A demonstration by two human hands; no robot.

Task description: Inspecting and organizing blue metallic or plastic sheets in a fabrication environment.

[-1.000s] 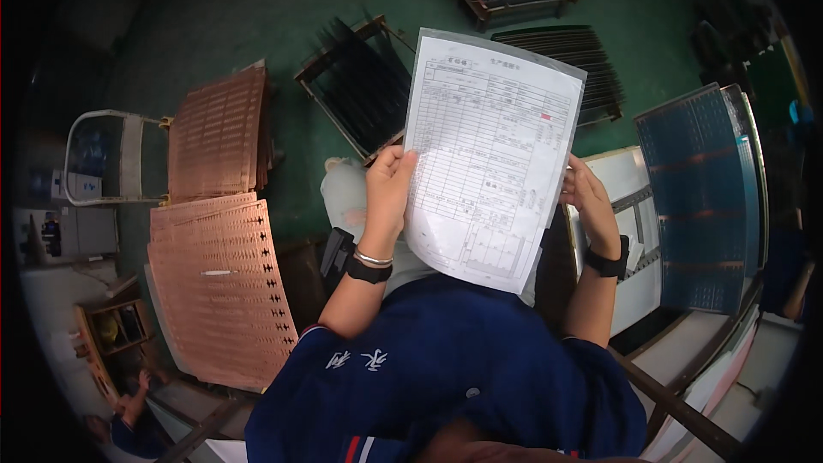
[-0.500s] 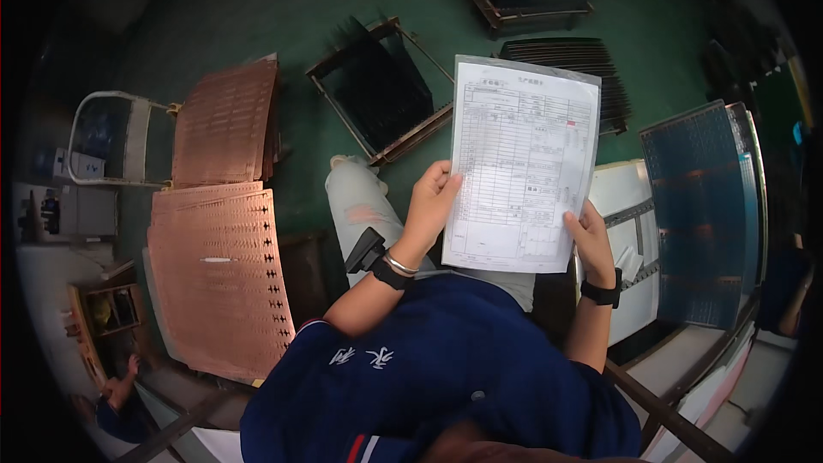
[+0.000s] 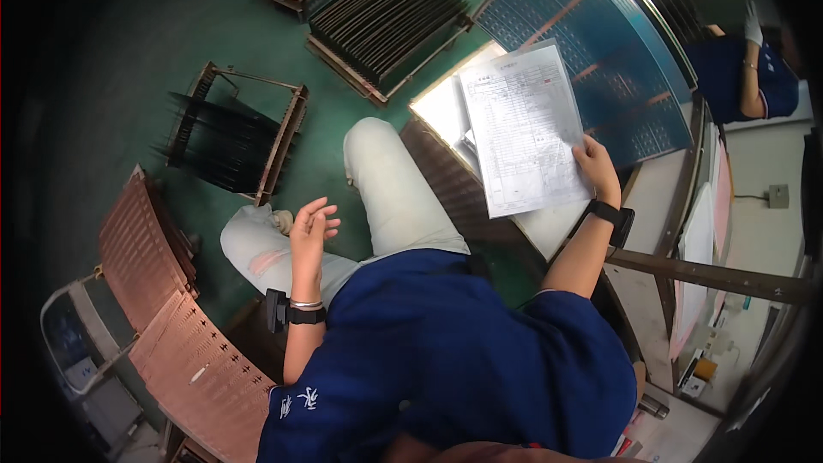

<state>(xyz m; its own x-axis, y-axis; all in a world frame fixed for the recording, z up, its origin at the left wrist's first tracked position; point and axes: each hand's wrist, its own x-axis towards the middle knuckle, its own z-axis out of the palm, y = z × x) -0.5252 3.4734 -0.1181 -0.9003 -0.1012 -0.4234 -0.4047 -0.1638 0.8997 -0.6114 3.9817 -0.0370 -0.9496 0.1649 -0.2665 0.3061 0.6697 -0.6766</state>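
Observation:
My right hand (image 3: pixel 597 170) grips the right edge of a printed form sheet (image 3: pixel 525 133) in a clear plastic sleeve, thumb on its face. The sheet is tilted above a white-topped light table or bench (image 3: pixel 441 103) and next to a stack of blue-coated perforated panels (image 3: pixel 613 69). My left hand (image 3: pixel 313 227) hangs over my left thigh, fingers loosely apart, with nothing in it. Each wrist wears a black strap with a small black device; a silver bangle is on the left one.
Copper-coloured perforated panels (image 3: pixel 201 369) lie at lower left, a small white object on top, beside a metal-framed cart (image 3: pixel 64 326). Slotted racks with dark panels (image 3: pixel 386 21) stand on the green floor, another rack (image 3: pixel 236 141) nearer. At far right a gloved co-worker (image 3: pixel 741 69) works.
My body has turned to the right. The left hand has let go of the sheet and dropped away; the right hand has carried the sheet over the white surface beside the blue panels.

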